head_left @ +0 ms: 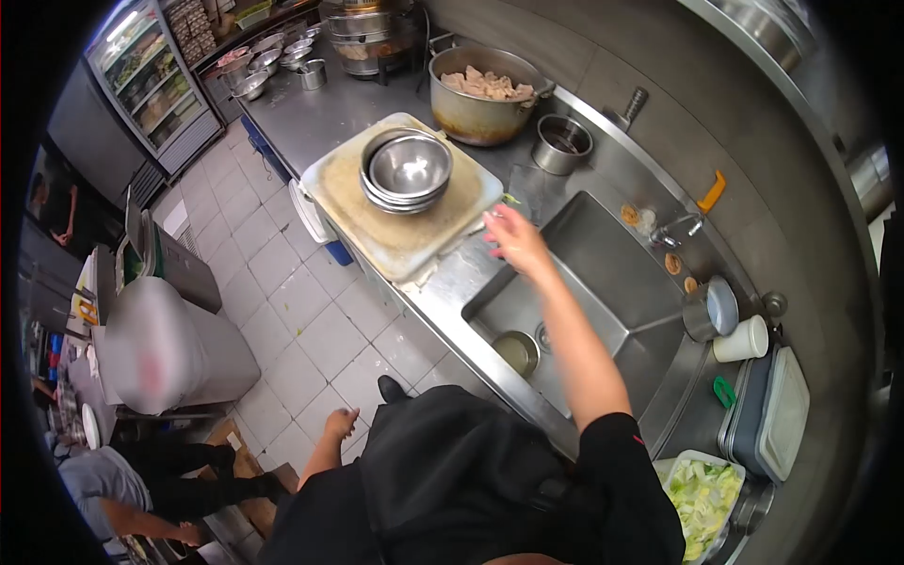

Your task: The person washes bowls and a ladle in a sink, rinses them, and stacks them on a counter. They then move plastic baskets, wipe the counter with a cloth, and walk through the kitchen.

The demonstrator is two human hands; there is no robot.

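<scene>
My right hand (513,240) reaches over the near rim of the steel sink (603,311), beside the corner of a worn cutting board (348,193). Its fingers are spread and I see nothing held in them. A small green scrap (510,199) lies just beyond the fingertips. On the board stand nested steel bowls (411,168). Low at my left side hangs my left hand (341,423), away from the counter, with loosely bent fingers, a gap at the thumb and nothing visible in it.
A large pot of pale meat chunks (485,94) and a smaller steel pot (562,144) stand behind the board. A round container (516,354) sits in the sink. Chopped greens (702,504) fill a tray at right. Another person (141,490) stands at lower left, near a grey bin (221,348).
</scene>
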